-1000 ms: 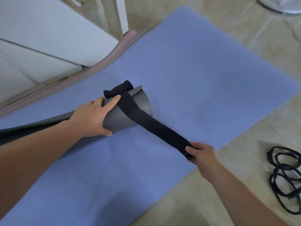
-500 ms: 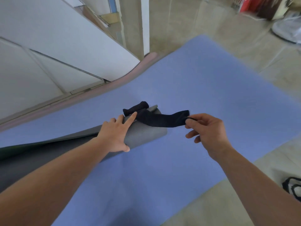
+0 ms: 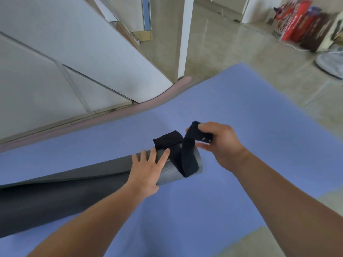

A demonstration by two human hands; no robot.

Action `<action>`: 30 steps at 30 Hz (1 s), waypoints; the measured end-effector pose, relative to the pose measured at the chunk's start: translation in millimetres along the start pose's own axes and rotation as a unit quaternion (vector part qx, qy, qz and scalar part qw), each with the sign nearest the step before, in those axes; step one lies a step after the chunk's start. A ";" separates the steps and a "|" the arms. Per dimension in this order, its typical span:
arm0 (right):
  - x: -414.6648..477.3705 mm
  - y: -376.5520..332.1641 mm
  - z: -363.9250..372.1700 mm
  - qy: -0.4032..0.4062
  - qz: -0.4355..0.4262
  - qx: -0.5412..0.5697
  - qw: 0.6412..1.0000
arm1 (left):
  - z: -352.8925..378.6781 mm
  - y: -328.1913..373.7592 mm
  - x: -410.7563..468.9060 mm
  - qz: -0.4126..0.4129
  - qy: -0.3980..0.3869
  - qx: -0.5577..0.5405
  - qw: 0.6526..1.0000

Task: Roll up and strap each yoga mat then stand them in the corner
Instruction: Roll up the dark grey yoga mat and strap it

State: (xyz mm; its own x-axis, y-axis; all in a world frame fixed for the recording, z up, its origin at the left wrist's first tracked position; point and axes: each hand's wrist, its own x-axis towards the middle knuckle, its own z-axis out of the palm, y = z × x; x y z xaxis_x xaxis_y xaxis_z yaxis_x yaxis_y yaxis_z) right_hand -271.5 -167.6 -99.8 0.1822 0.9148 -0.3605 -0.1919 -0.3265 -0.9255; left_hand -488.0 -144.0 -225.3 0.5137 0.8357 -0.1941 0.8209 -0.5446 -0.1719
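A rolled grey yoga mat [image 3: 78,184] lies across a flat blue yoga mat [image 3: 241,112] on the floor. A black strap [image 3: 187,158] wraps over the grey roll near its right end, and one folded end sits on top of the roll. My left hand [image 3: 146,169] presses flat on the roll just left of the strap, fingers spread. My right hand [image 3: 217,141] grips the strap's free end above and right of the roll's end, pulling it up. A pink mat's edge [image 3: 111,115] shows along the blue mat's far side.
A white wall panel and tiled wall [image 3: 65,52] stand close on the left, with a white door frame [image 3: 183,34] behind. Red and brown bags [image 3: 300,23] and a white fan base [image 3: 330,64] sit on the tiled floor at the far right.
My right hand carried the strap's free end from the near right, up over the roll's end. The camera tilted up, so the black straps on the floor left the view. My left hand stayed on the roll.
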 end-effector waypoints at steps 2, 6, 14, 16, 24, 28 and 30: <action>7.9 -3.5 2.1 0.056 -0.005 0.079 0.995 | -0.2 -1.5 -1.5 0.009 0.001 0.001 1.000; 22.6 8.5 -33.5 0.298 0.032 0.134 0.945 | -3.5 -7.2 -2.1 0.032 -0.006 -0.010 0.999; 7.1 84.8 -74.5 0.379 0.129 -0.244 0.883 | -4.2 -10.2 5.7 0.036 -0.027 -0.035 0.998; 0.6 86.4 -48.2 0.308 -0.054 -0.377 0.872 | -4.2 -11.1 7.2 0.034 -0.029 -0.037 0.998; 20.1 100.1 37.6 -0.018 -0.203 -0.700 0.684 | -3.4 -11.4 6.2 0.034 -0.028 -0.034 0.998; 30.5 82.5 33.9 0.000 -0.138 -0.640 0.756 | -1.6 -10.2 3.6 0.035 -0.019 -0.026 0.999; 29.7 74.9 28.9 0.011 -0.116 -0.627 0.770 | -1.9 -9.7 2.7 0.034 -0.017 -0.024 0.999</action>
State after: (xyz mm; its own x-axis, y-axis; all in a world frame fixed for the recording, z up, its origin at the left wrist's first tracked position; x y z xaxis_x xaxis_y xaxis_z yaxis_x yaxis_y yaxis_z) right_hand -308.3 -158.0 -176.4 0.0906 0.9834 -0.1572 0.9278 -0.1407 -0.3454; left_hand -494.2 -136.3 -222.4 0.5603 0.7939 -0.2361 0.7960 -0.5950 -0.1115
